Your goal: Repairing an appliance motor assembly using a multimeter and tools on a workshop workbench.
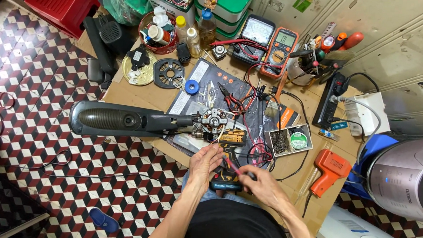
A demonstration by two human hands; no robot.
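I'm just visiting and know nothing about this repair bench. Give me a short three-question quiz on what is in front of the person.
1. True or false: the orange multimeter lies on the checkered floor.
2. The exposed motor sits at the end of which thing? A) a long dark housing B) a red stool C) a green bottle
3. Which hand holds the thin red-handled tool?

Key
1. False; it lies on the cardboard-covered table.
2. A.
3. The right hand grips it, the left hand meeting its tip.
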